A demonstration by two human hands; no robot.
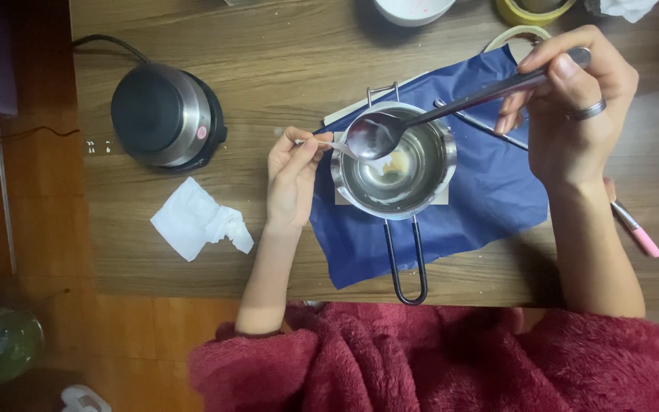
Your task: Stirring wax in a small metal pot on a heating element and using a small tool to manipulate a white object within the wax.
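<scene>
The metal spoon (pixel 421 114), gripped by the right hand (pixel 573 107), hung over the small steel pot (pixel 394 164) at frame centre so the left hand (pixel 291 172), pinching a thin scraper (pixel 337 146), could clean its bowl.

A glossy metal spoon (pixel 451 107) and shiny steel pot (pixel 394 164) sit over matt blue paper (pixel 490 198) on grained wood table (pixel 268 53).

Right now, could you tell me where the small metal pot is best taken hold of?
Grip the pot by its black wire loop handle, coming from the table's near edge. The handle points toward the person and lies free, while the spoon and both hands crowd the rim.
</scene>
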